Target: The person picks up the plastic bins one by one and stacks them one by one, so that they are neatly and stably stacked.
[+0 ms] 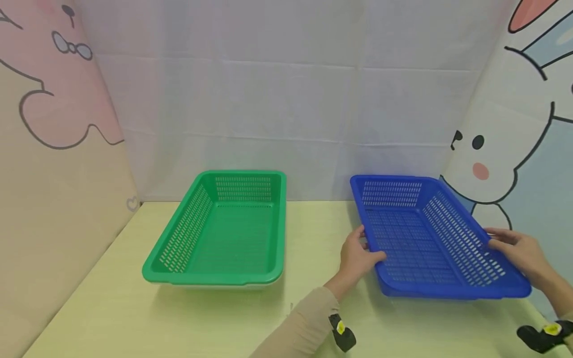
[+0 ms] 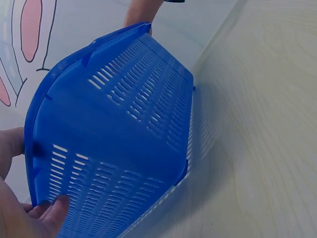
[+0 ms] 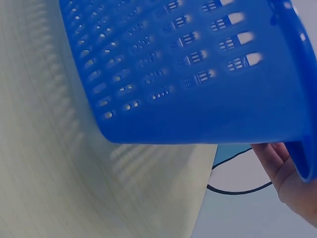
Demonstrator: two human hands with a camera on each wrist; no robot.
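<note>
A blue plastic basket with slotted walls is at the right of the table, held from both sides. My left hand grips its left rim, the thumb over the top and fingers beneath. On the right rim, my right hand holds on with the thumb inside. The left wrist view shows the left hand with fingertips against the slotted outer wall. In the right wrist view, the right hand is partly hidden behind the basket's corner. Whether the whole base touches the table I cannot tell.
A green slotted basket stands at the left of the pale wood-grain table, with a white edge showing under its front rim. White sheeting hangs behind. Walls with cartoon drawings flank both sides, the right one close to my right hand.
</note>
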